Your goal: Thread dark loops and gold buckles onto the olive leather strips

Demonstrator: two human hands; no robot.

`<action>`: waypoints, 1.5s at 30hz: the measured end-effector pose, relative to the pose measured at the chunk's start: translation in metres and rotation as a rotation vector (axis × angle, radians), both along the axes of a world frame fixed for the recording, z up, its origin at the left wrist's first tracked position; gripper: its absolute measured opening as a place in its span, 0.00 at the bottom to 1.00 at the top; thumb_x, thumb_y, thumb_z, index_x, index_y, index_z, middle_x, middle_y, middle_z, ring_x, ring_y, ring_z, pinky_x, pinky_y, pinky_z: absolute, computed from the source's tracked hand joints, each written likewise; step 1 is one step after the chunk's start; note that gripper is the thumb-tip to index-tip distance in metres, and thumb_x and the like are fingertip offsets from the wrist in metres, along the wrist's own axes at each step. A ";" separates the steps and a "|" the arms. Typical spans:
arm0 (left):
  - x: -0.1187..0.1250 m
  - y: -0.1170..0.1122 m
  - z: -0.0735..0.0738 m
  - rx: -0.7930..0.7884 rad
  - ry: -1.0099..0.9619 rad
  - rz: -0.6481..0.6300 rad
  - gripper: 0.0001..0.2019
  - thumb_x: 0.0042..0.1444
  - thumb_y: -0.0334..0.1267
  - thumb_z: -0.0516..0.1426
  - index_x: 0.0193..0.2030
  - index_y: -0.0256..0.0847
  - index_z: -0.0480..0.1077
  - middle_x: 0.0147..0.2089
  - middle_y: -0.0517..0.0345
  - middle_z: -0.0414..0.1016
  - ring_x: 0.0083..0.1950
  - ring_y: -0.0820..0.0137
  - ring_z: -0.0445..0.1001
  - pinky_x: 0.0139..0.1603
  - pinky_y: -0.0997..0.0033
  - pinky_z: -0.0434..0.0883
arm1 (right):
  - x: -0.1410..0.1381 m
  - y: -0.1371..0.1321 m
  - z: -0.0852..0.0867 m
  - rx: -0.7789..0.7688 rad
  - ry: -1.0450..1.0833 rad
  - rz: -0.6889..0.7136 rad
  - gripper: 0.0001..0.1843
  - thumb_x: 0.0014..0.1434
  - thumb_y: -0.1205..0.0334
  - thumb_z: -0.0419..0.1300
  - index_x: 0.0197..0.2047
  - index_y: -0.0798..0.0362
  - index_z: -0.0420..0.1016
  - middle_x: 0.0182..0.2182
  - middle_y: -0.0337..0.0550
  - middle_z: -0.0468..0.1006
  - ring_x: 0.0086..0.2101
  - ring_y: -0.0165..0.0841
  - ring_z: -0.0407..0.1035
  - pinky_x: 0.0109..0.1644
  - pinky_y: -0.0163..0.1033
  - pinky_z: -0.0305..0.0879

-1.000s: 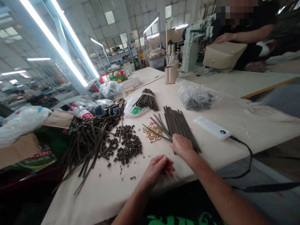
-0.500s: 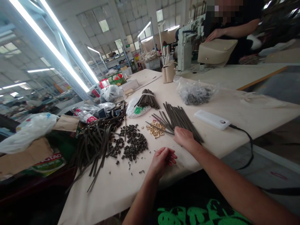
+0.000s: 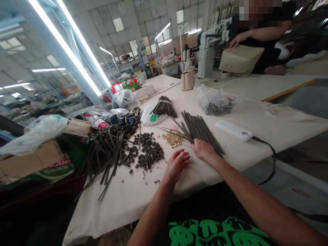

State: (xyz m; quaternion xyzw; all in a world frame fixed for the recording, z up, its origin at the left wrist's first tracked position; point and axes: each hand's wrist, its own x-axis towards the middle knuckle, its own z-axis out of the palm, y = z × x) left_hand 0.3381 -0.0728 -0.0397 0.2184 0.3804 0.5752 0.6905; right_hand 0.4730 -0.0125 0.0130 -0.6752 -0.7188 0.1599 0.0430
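My left hand [image 3: 176, 163] lies on the cream table [image 3: 123, 201] with its fingers stretched toward a small heap of gold buckles [image 3: 173, 138], and nothing shows in it. My right hand [image 3: 204, 150] sits knuckles up on the near ends of a fan of dark strips [image 3: 201, 127], its fingers bent down onto them. A pile of small dark loops [image 3: 148, 153] lies just left of my left hand.
Long dark straps [image 3: 106, 153] hang over the table's left edge. A tied strip bundle [image 3: 164, 106], a plastic bag of hardware [image 3: 215, 102], and a white power bank [image 3: 232, 131] with a black cable lie further back. A person handles a beige bag [image 3: 241, 59] at a sewing machine [image 3: 208, 51].
My left hand has slid forward and to the right, from the table's near edge to beside my right hand. My right hand has stayed on the strip ends.
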 end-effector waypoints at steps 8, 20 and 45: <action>0.000 0.000 0.019 0.169 -0.097 -0.135 0.27 0.48 0.41 0.69 0.54 0.40 0.70 0.49 0.48 0.79 0.46 0.64 0.79 0.48 0.68 0.72 | 0.010 -0.069 0.003 -0.003 0.219 0.269 0.10 0.67 0.64 0.48 0.44 0.55 0.69 0.34 0.50 0.81 0.36 0.40 0.77 0.36 0.37 0.62; -0.001 -0.023 0.031 -0.106 -0.242 0.163 0.05 0.55 0.33 0.63 0.32 0.35 0.71 0.29 0.56 0.77 0.32 0.70 0.78 0.44 0.66 0.75 | 0.054 -0.117 -0.029 -0.750 0.806 0.289 0.13 0.65 0.54 0.48 0.34 0.53 0.64 0.26 0.39 0.73 0.22 0.29 0.70 0.23 0.31 0.63; 0.011 -0.092 0.025 -0.093 -0.120 -0.114 0.19 0.64 0.47 0.55 0.56 0.41 0.71 0.54 0.47 0.77 0.54 0.61 0.75 0.50 0.63 0.72 | 0.053 -0.109 -0.043 -0.931 1.031 0.449 0.25 0.64 0.39 0.54 0.40 0.56 0.69 0.25 0.40 0.72 0.20 0.27 0.64 0.23 0.31 0.58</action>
